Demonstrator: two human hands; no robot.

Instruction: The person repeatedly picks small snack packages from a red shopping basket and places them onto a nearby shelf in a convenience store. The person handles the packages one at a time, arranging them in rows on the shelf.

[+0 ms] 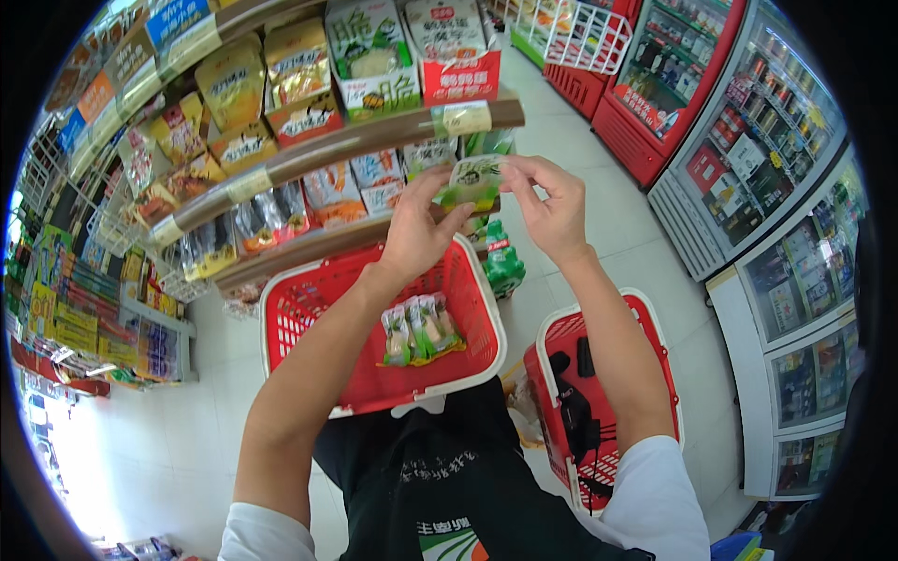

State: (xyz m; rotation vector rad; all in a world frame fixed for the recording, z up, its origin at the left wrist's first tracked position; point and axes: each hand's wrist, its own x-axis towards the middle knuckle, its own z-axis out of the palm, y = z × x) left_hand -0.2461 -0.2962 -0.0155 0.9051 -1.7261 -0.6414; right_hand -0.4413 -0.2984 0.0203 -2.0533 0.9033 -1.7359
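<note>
Between my two hands, above the far right rim of a red plastic basket, is a small clear-and-green snack packet (477, 181). My left hand (426, 221) grips its left side, thumb in front. The fingertips of my right hand (546, 200) pinch its upper right edge. Below my forearms, the red basket (309, 287) with a white rim holds several similar green-and-clear packets (421, 329), lying in a row on its bottom.
Shelves with brown edges (337, 144) carry bagged and boxed snacks ahead. Green bottles (502, 263) stand by the shelf end. A second red basket (649, 315) at right holds black items (577, 410). Drinks coolers (751, 154) line the right side; a white wire basket (589, 35) hangs beyond.
</note>
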